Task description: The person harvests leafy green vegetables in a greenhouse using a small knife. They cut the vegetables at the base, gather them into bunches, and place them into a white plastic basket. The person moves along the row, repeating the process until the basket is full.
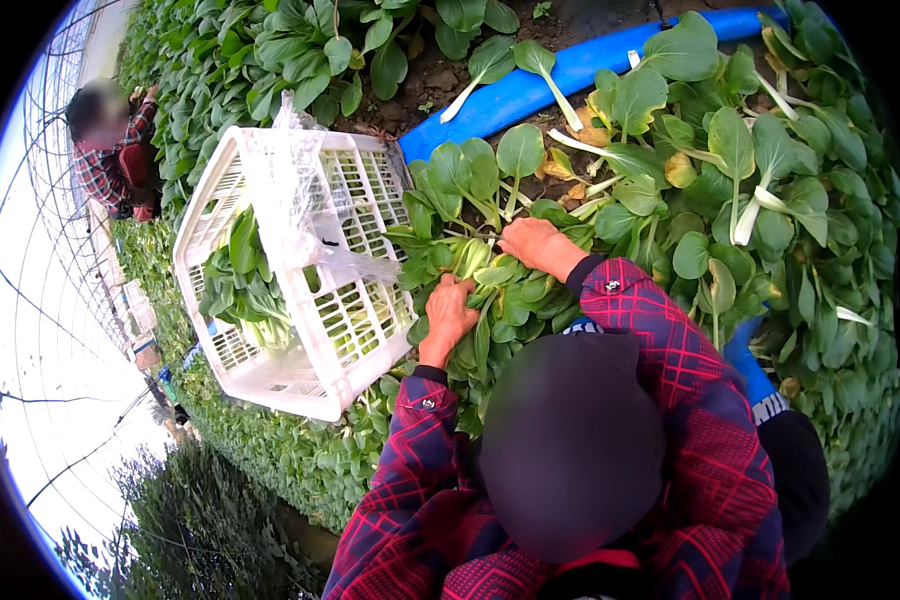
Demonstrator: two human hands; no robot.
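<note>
My left hand (448, 311) is curled around the leaves of a bok choy plant (471, 257), whose pale stalks show just beyond the fingers. My right hand (536, 244) reaches down among the leaves to the right of those stalks. Its fingertips are hidden in the greens, so its grip does not show. Close to the left hand, a white slatted plastic crate (319, 315) lies tipped with its open side facing left. Cut bok choy (251, 281) is stacked inside it.
A clear plastic bag (300, 180) hangs over the crate's edge. Behind the plants a flat blue hose (487, 112) crosses the soil. Loose leaves and yellowed ones (679, 170) litter the right side. Another person (112, 154) crouches at the far left.
</note>
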